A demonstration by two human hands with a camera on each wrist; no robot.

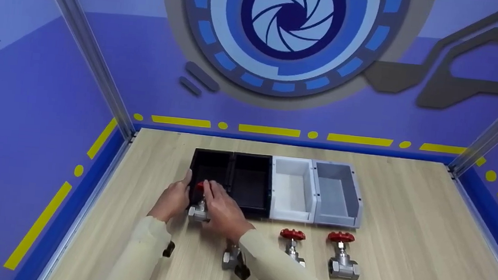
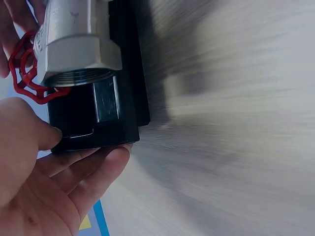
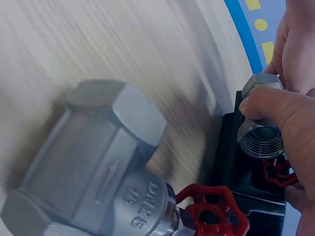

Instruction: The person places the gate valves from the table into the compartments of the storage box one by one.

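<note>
A steel gate valve (image 1: 197,214) with a red handwheel is gripped by my right hand (image 1: 227,212), over the front of the leftmost black bin (image 1: 212,159). In the right wrist view, my thumb lies across the valve body (image 3: 258,129), its threaded opening showing beside the bin. My left hand (image 1: 174,199) holds that bin's left wall. The left wrist view shows the thumb (image 2: 49,136) on the rim and the fingers outside it. Beneath my right wrist, a second valve (image 1: 229,260) is partly hidden by the sleeve; its body (image 3: 123,172) looms large in the right wrist view.
Another black bin (image 1: 249,189), a white bin (image 1: 291,193) and a grey bin (image 1: 334,197) continue the row rightward. Two more red-handled valves, one nearer the middle (image 1: 292,247) and one farther right (image 1: 343,268), lie in front. Panel walls enclose the wooden table (image 1: 408,226).
</note>
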